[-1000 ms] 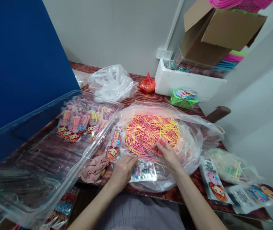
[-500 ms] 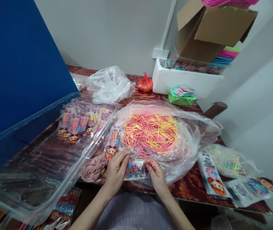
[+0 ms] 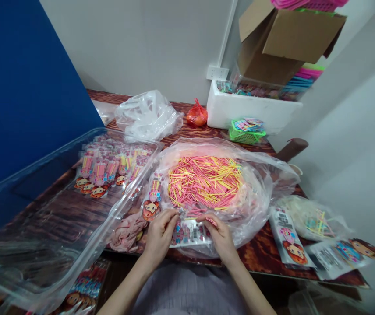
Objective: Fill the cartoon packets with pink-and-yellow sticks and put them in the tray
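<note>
Pale walls [image 3: 174,48] close in around a dark wood-grained desk [image 3: 263,249], where I see someone's two hands near the front edge. Their right hand [image 3: 219,232] is curled snugly round a small bundle of pink sticks [image 3: 211,221], the ends showing past the thumb. Their left hand [image 3: 161,232] has thumb and fingers drawn together at the upper left of a flat printed packet [image 3: 186,234], though I can't tell whether they have hold of it. That packet lies between the hands, just in front of a heap of pink and yellow sticks [image 3: 203,181] in an open clear bag [image 3: 258,205]. Should the right grip loosen, the thin bundle could fan out and scatter; squeezed hard, it might snap. Slick plastic could let the packet slide, and a wrist catching the bag might spill the heap.
</note>
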`<act>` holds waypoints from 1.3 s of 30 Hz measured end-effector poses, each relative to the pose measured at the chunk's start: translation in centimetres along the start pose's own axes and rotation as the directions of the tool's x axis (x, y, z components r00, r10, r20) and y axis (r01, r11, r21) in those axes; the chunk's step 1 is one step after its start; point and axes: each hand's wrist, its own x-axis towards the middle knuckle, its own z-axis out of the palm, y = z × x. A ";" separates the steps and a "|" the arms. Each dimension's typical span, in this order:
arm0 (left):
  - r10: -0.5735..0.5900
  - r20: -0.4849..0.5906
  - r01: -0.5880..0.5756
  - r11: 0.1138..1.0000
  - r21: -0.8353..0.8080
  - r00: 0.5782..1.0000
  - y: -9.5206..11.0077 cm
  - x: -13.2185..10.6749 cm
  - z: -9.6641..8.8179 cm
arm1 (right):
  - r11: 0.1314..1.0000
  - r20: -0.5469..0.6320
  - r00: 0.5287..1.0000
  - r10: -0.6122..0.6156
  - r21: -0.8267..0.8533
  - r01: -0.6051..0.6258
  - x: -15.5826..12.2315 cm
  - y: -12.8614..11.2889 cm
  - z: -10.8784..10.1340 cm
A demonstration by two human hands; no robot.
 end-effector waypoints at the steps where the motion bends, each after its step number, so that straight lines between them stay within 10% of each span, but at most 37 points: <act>1: 0.000 0.000 0.000 1.000 -0.003 1.000 -0.1 0.0 0.0 | 1.000 0.000 1.000 -0.004 0.001 0.004 0.1 -0.1 -0.2; 7: 0.000 0.031 0.000 1.000 -0.020 1.000 -0.5 -0.1 0.1 | 0.978 -0.074 0.997 0.020 0.209 -0.004 1.9 -1.8 -0.7; 12: -0.008 0.091 0.014 0.998 -0.068 0.996 0.5 0.1 0.0 | 0.705 -0.050 0.995 0.085 0.709 -0.024 5.5 -5.5 0.6; 17: -0.123 0.124 0.149 0.961 -0.232 0.985 0.9 0.5 0.3 | 0.565 0.111 0.987 0.113 0.810 -0.156 7.0 -7.0 2.6; 23: -0.322 0.252 0.408 0.774 -0.484 0.912 0.5 0.4 0.7 | 0.622 0.133 0.981 0.142 0.759 -0.193 6.1 -6.0 3.2; 31: -0.278 0.161 0.319 0.871 -0.373 0.947 -0.2 0.6 0.0 | 0.959 -0.090 0.994 -0.068 0.270 0.090 6.5 -5.5 0.9; 39: -0.340 0.116 0.352 0.798 -0.489 0.933 -0.8 0.6 -0.3 | 0.982 -0.003 0.984 -0.177 -0.060 0.177 5.3 -4.2 0.2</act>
